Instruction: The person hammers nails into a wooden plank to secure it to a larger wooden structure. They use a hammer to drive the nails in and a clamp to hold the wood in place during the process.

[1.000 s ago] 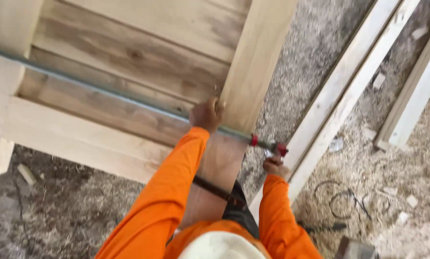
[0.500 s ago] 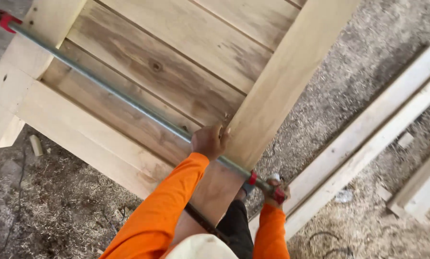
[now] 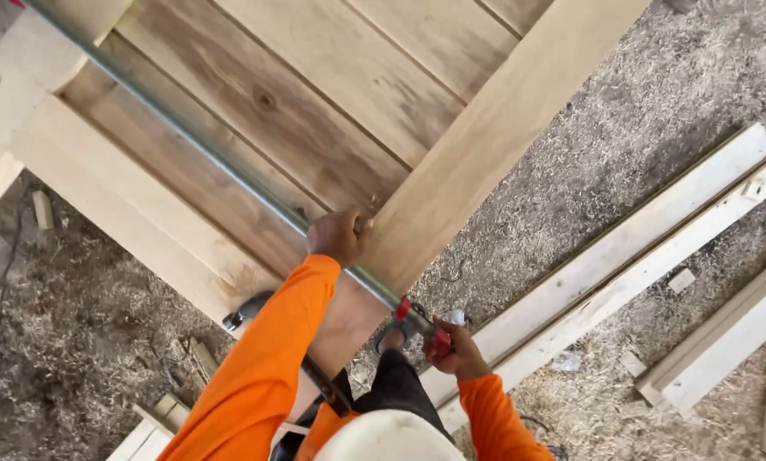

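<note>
A wide wooden panel (image 3: 332, 94) of planks framed by pale beams lies raised above the ground. A long grey pipe clamp (image 3: 186, 141) runs across it from the upper left down to its red end (image 3: 421, 320) at the panel's near edge. My left hand (image 3: 336, 237), in an orange sleeve, grips the pipe where it meets the pale side beam (image 3: 485, 145). My right hand (image 3: 460, 350) is closed around the clamp's red handle end just off the beam's edge.
Sawdust (image 3: 605, 128) and wood shavings cover the ground. Long pale timber lengths (image 3: 639, 256) lie to the right, with more boards (image 3: 724, 341) beyond and small offcuts (image 3: 681, 280) scattered about. More offcuts (image 3: 41, 209) lie at the left and lower left.
The view has swung so the panel sits more diagonally. My right hand has shifted on the red clamp end; my left hand stays on the pipe.
</note>
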